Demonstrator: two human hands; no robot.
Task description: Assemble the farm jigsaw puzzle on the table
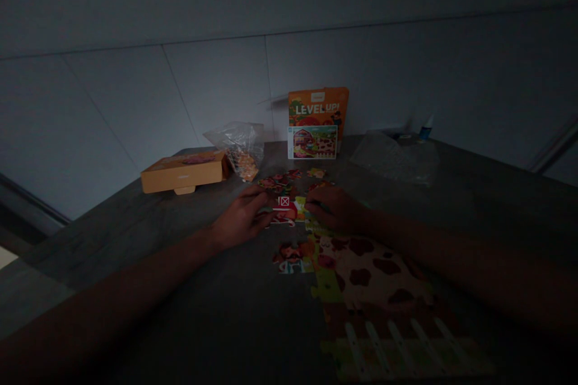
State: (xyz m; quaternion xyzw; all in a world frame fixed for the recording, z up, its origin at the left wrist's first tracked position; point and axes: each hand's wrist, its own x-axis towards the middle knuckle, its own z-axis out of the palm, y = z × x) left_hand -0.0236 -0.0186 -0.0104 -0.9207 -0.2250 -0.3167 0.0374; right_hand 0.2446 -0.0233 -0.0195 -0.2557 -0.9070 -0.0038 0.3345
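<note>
In the dim light, a red and white barn puzzle piece (284,212) lies between my two hands, with a yellow-green part at its right side. My left hand (241,216) is closed at the left edge of that piece, thumb and fingers bent around it. From the right, my right hand (336,207) curls its fingers down on the yellow-green puzzle piece (301,209). Below it lies a joined puzzle section with a spotted cow (379,271) and a white fence. A puzzle piece with a farmer's face (293,257) sits against its left side.
Loose puzzle pieces (275,181) lie beyond my hands. Behind them a picture card (312,143) leans on an orange "LEVEL UP!" box (318,99). An orange box lid (183,171) and a plastic bag (241,144) are at left; clear plastic (397,159) and a small bottle (425,129) at right.
</note>
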